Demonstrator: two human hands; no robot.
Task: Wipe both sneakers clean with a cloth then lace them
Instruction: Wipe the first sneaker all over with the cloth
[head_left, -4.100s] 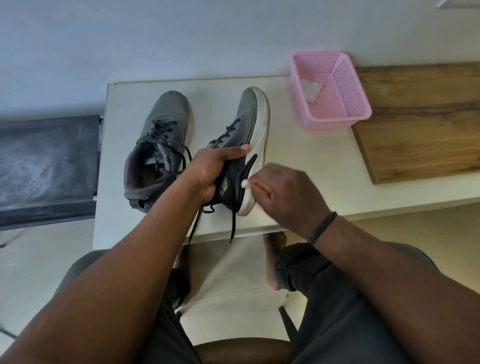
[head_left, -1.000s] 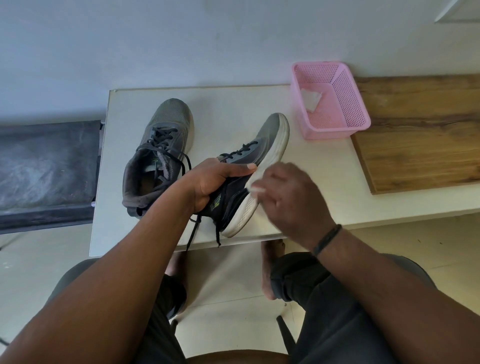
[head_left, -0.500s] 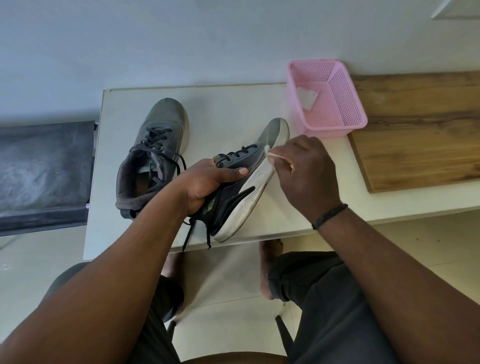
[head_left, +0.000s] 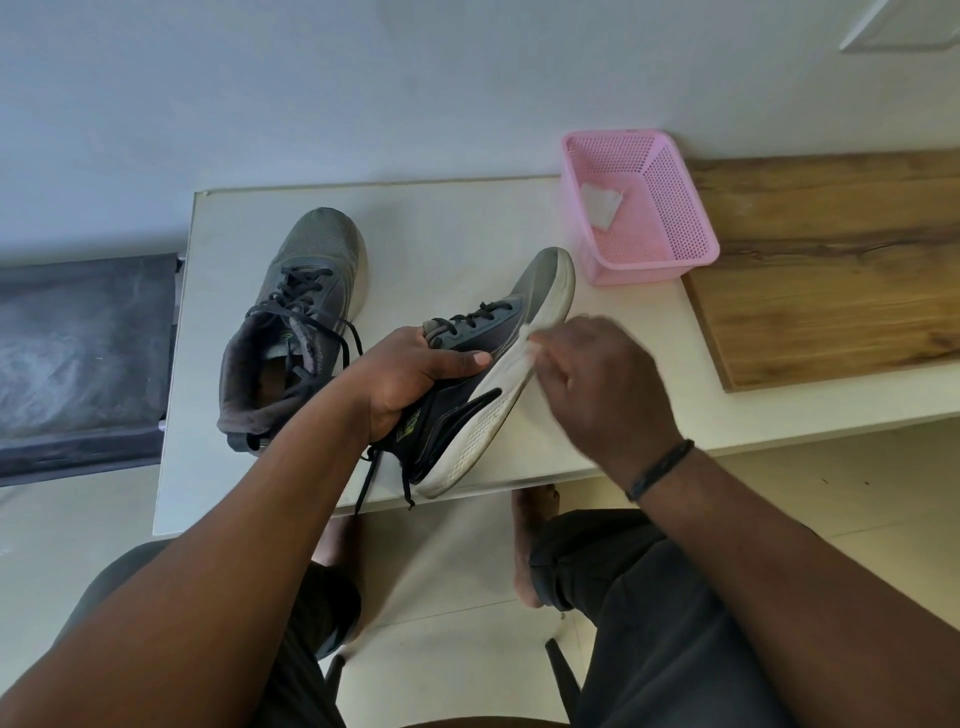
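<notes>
My left hand (head_left: 415, 371) grips a grey sneaker (head_left: 498, 332) round its collar and holds it tilted on its side, white sole facing right. Against the middle of that sole my right hand (head_left: 597, 384) pinches a small white cloth (head_left: 531, 347), mostly hidden by the fingers and blurred. The sneaker's dark laces hang loose over the table's front edge. The other grey sneaker (head_left: 296, 317) lies on the white table (head_left: 441, 223) to the left, toe pointing away, laces loose.
A pink mesh basket (head_left: 675, 218) holding a white scrap stands at the back right of the table. A wooden board (head_left: 831, 260) adjoins the table's right side. A dark padded bench (head_left: 78, 353) sits to the left. My knees are below the front edge.
My right hand with the cloth has slid back down the sole from the toe toward its middle. Over four seconds the held sneaker's toe swung to the right.
</notes>
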